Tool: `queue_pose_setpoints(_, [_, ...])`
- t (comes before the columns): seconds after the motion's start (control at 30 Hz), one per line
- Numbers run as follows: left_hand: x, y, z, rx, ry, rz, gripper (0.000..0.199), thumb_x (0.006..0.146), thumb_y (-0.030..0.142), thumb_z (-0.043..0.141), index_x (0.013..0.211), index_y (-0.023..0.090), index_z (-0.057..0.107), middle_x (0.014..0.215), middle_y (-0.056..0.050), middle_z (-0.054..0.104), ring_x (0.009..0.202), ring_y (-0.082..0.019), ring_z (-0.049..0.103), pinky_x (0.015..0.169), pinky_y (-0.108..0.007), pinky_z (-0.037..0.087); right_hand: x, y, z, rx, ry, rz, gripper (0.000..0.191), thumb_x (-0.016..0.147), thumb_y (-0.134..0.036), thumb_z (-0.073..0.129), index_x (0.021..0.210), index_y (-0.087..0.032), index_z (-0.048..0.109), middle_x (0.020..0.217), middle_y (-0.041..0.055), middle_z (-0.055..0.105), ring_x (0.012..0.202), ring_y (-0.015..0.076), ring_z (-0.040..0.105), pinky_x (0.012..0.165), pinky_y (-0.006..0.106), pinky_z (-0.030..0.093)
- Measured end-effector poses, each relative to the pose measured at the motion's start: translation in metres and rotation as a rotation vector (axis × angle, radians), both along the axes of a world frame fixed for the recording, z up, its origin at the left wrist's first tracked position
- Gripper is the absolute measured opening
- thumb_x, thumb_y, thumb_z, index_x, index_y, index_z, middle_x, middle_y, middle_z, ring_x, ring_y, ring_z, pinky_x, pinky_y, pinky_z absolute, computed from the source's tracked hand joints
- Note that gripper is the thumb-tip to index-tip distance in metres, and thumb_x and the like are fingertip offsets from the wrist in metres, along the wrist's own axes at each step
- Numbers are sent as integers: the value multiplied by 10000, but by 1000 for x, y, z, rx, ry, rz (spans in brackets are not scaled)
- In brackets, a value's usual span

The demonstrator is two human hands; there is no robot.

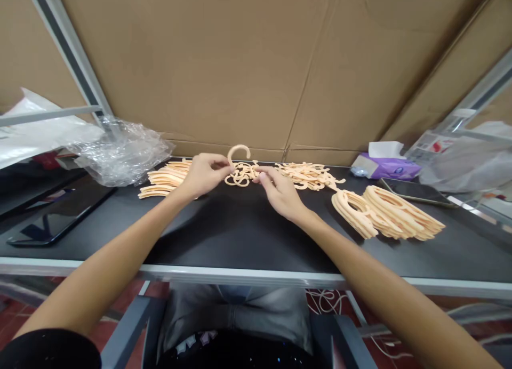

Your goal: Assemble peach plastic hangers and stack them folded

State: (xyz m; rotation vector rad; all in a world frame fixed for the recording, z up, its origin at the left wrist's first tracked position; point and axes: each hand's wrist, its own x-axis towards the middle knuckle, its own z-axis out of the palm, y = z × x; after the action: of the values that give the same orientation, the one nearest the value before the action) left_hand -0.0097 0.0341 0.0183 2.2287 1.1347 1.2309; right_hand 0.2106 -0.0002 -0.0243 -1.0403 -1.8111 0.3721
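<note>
My left hand [206,173] pinches a cream plastic hanger hook [239,148] upright, its curved end rising above the fingers. My right hand [279,192] is closed at the thumb and fingertips; a small cream tip shows there, too little to name. Between and behind my hands lies a small heap of cream hooks [240,178]. A bigger heap of similar pieces [308,174] spreads behind my right hand. Beside my left hand, partly hidden by it, is a stack of curved cream hanger pieces [162,181].
Stacked cream pieces with oval openings [386,214] lie at right. Behind them are a purple tissue pack [392,166] and a phone-like dark slab [416,192]. Clear plastic wrap [124,150] and a dark tablet-like device [60,211] are at left. Cardboard [224,65] walls the back.
</note>
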Motion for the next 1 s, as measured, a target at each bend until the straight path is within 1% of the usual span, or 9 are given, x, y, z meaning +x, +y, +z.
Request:
queue_pose_setpoints(0.1, [-19,11,11,23,-175,67,201,741,330,715,815,151,767,770,-50,753,703,-174,670,699,-294,538,-11,-8,0,101,-235,7,249,990,-307,465,1083,-209,674,1094,89,728,1041,226,652,953,394,484])
queue_pose_setpoints(0.2, [-32,18,18,-2,-218,37,171,709,301,736,804,161,762,786,-49,757,737,-181,683,746,-320,563,-32,-14,2,198,-463,58,232,989,-281,489,1038,-178,691,1057,108,719,1040,237,617,961,389,472])
queue_pose_setpoints(0.27, [-37,19,21,-22,-236,11,158,693,271,734,798,156,758,795,-52,757,754,-189,690,754,-332,573,-51,-15,5,228,-555,65,226,988,-285,502,1024,-176,696,1026,110,712,1017,242,602,950,388,470])
queue_pose_setpoints(0.47, [-51,23,25,-40,-277,20,143,668,231,742,784,148,745,840,-61,758,838,-215,701,816,-357,577,-110,6,18,206,-587,12,262,984,-341,512,1008,-167,706,1022,125,682,993,262,553,916,415,464])
queue_pose_setpoints(0.63, [-59,32,21,-23,-328,50,140,657,196,747,784,138,744,877,-71,759,873,-213,701,889,-373,557,-144,22,16,157,-561,-47,304,917,-460,603,963,-185,724,1038,128,672,1033,297,531,862,436,476])
queue_pose_setpoints(0.73, [-58,33,19,-30,-332,40,128,663,187,738,780,136,743,879,-73,761,867,-208,702,898,-379,557,-153,22,12,178,-594,-60,240,938,-364,579,915,-177,729,1003,133,682,1026,289,532,875,427,468])
queue_pose_setpoints(0.83, [-55,31,20,-23,-330,37,120,661,185,737,773,143,741,868,-64,764,854,-205,703,894,-384,562,-153,20,11,206,-592,-75,278,981,-298,491,901,-163,720,997,142,687,1030,287,530,885,432,458])
queue_pose_setpoints(0.93, [-52,28,23,-15,-353,45,132,660,197,747,782,147,743,854,-55,761,835,-206,701,872,-386,572,-141,16,15,193,-537,-82,279,992,-310,477,901,-175,703,982,127,688,1003,278,535,871,429,453])
queue_pose_setpoints(1.0, [-50,25,25,-6,-370,42,134,660,198,753,782,144,744,852,-57,756,821,-207,699,853,-383,575,-125,13,17,176,-479,-70,231,976,-298,514,880,-186,691,947,103,691,967,259,544,876,411,446])
